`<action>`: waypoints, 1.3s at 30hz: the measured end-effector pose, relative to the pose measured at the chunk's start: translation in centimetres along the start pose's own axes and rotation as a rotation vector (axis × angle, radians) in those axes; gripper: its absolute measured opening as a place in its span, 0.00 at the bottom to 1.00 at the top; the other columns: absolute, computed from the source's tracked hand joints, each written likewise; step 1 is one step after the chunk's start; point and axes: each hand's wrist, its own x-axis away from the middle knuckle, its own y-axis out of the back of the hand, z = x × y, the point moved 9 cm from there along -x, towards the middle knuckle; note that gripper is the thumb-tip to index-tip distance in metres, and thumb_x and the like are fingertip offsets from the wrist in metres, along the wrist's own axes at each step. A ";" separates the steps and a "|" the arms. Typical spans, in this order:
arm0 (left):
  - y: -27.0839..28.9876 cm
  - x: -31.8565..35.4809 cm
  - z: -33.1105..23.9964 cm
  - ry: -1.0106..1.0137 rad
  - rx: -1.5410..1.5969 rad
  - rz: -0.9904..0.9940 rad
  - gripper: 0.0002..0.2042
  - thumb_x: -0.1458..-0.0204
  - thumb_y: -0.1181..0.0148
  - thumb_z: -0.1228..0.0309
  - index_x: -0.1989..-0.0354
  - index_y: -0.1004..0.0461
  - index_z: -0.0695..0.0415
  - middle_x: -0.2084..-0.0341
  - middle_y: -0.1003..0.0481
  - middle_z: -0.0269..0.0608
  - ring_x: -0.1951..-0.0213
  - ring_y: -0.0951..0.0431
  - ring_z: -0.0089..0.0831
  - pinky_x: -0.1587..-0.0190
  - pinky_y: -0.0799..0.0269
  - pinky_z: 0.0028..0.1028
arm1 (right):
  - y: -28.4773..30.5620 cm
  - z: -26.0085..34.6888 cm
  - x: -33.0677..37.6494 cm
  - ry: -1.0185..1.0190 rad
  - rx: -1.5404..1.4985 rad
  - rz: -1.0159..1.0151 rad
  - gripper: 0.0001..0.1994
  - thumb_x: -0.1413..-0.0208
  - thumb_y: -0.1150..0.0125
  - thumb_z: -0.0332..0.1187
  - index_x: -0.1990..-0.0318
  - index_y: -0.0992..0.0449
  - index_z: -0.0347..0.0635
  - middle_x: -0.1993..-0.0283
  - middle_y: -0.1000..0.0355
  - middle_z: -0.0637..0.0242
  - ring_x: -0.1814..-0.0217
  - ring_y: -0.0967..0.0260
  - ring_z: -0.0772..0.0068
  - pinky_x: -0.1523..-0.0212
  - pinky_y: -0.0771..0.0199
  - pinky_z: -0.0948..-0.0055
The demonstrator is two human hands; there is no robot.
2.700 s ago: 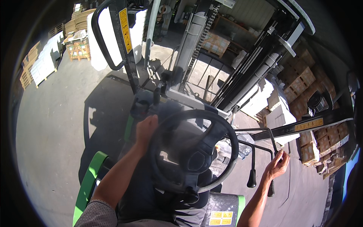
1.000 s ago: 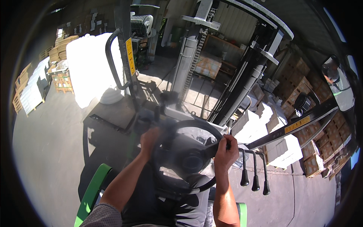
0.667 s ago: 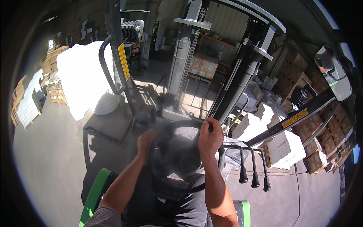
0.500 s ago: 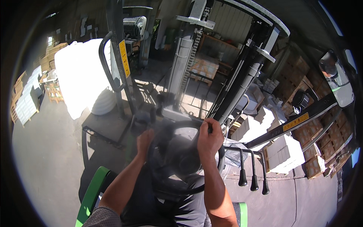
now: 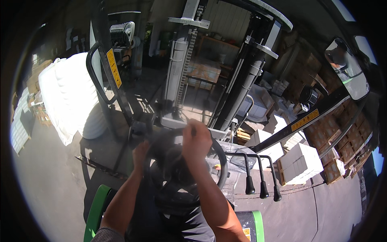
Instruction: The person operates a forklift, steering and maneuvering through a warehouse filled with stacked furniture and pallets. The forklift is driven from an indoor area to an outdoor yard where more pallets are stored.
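White bulky load [image 5: 66, 92] on floor, far left. Left hand [image 5: 140, 155] curled beside the steering wheel's left edge; grip blurred, cannot tell if it holds anything. Steering wheel [image 5: 224, 165] ahead of the lap, behind the mast [image 5: 176, 76]. Right hand [image 5: 196, 141] closed on the wheel's far edge. Three black-knobbed levers [image 5: 263, 189] beyond its right edge, untouched. Palletised white stack [image 5: 298, 163] farther right.

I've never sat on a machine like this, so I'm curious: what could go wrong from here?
The tall mast stands in the view ahead and might hide someone beyond it. The white stack to the right and the big white bundle to the left could be clipped by a wide turn. If the right hand slipped on the steering wheel, control might waver.
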 end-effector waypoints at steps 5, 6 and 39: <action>-7.7 -13.9 2.1 -0.031 -0.013 -0.053 0.13 0.35 0.38 0.63 0.66 0.21 0.59 0.71 0.23 0.60 0.69 0.22 0.57 0.70 0.28 0.45 | -10.5 -7.9 -9.1 0.025 -0.007 -0.006 0.04 0.43 0.33 0.27 0.61 0.19 0.43 0.64 0.20 0.62 0.59 0.23 0.53 0.54 0.24 0.58; -9.4 -16.1 2.5 -0.002 -0.067 -0.047 0.12 0.35 0.38 0.63 0.66 0.21 0.59 0.71 0.23 0.60 0.69 0.22 0.57 0.70 0.28 0.45 | -12.2 -9.7 -10.6 0.020 0.005 -0.002 0.04 0.43 0.33 0.27 0.61 0.19 0.43 0.64 0.21 0.63 0.59 0.23 0.53 0.55 0.24 0.58; -59.8 -51.6 -1.0 0.010 0.340 -0.034 0.20 0.28 0.45 0.59 0.72 0.25 0.60 0.80 0.33 0.26 0.72 0.38 0.15 0.71 0.39 0.27 | -29.5 -61.2 -42.5 0.002 0.014 -0.005 0.06 0.43 0.32 0.29 0.59 0.17 0.43 0.60 0.19 0.60 0.56 0.21 0.53 0.52 0.22 0.57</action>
